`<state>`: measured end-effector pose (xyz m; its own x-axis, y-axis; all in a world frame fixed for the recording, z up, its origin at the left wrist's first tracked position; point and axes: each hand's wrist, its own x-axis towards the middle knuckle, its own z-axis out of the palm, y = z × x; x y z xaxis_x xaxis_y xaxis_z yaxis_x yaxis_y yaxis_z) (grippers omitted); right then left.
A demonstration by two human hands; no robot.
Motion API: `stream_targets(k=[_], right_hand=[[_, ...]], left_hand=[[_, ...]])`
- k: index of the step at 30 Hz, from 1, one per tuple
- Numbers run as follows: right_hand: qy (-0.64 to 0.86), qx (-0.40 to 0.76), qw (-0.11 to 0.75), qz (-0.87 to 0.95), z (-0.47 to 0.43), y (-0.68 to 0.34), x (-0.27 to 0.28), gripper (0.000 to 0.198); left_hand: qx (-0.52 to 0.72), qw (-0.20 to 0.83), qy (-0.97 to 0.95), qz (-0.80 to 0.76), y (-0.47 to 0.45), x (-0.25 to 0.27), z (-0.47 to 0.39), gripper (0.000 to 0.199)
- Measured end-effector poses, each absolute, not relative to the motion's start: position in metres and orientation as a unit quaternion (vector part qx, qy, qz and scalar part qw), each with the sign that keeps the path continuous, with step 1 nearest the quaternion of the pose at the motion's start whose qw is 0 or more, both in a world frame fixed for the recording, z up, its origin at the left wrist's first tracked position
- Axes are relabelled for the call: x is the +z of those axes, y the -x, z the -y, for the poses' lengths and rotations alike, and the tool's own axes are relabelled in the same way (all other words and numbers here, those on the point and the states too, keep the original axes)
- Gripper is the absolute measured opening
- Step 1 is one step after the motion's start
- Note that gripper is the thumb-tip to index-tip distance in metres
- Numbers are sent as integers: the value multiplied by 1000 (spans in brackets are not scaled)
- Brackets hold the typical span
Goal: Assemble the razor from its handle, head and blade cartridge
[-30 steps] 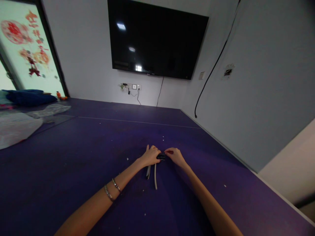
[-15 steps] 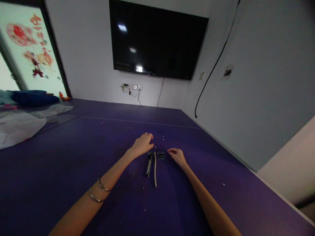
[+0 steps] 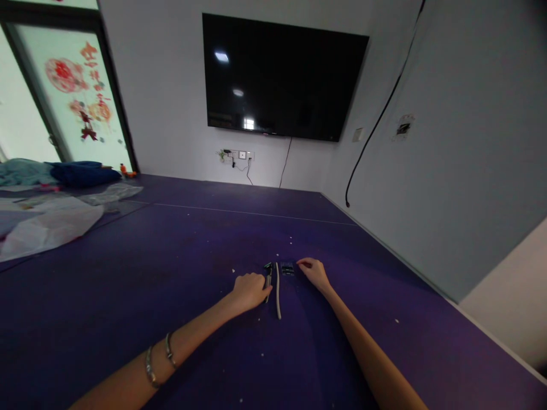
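Currently, left hand: low over the purple surface (image 3: 179, 285), the left hand (image 3: 249, 291) has its fingers curled and its thumb against the handle of a razor-like tool (image 3: 269, 279); how firmly it grips cannot be told.
Right hand: the right hand (image 3: 315, 274) has its fingertips drawn close together, just beside a small dark pack (image 3: 288, 269); whether they touch it or hold anything is too small to tell.
Razor-like tool: lying at the left of the small group, dark head pointing away from the person, handle partly hidden by the hand.
Pale rod: a slim, slightly bent pale rod (image 3: 278, 291) lies between tool and pack, reaching nearer the person than either.
Left forearm: two metal bracelets (image 3: 149, 367).
Far left: white sheeting (image 3: 64, 228), with blue cloth (image 3: 88, 175) beyond it.
Wall ahead: a large dark television (image 3: 284, 80) above sockets (image 3: 243, 155).
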<state>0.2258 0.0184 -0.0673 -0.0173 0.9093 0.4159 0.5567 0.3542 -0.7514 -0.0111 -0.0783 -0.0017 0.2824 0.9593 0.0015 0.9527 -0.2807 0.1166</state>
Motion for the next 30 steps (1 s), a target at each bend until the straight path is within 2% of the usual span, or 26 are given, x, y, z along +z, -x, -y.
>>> stream_targets(k=[4, 14, 18, 23, 25, 26, 30], right_hand=[[534, 191, 451, 689, -16, -226, -65, 22], [533, 239, 476, 657, -16, -225, -62, 16], [530, 290, 514, 609, -15, -223, -57, 24], [502, 382, 552, 546, 4, -201, -41, 28], [475, 454, 549, 517, 17, -188, -32, 25], [448, 525, 541, 480, 24, -183, -28, 23], [416, 608, 519, 433, 46, -170, -17, 23]], left_hand=[[36, 41, -800, -597, 3, -9, 78, 43], [48, 62, -781, -619, -3, -14, 70, 29], [69, 58, -780, -619, -2, -14, 69, 31], [118, 55, -772, -622, -2, -2, 70, 34], [134, 55, -771, -620, -5, 6, 72, 34], [141, 56, -771, -618, -8, 9, 74, 33], [155, 63, -781, -602, -21, 18, 82, 29]])
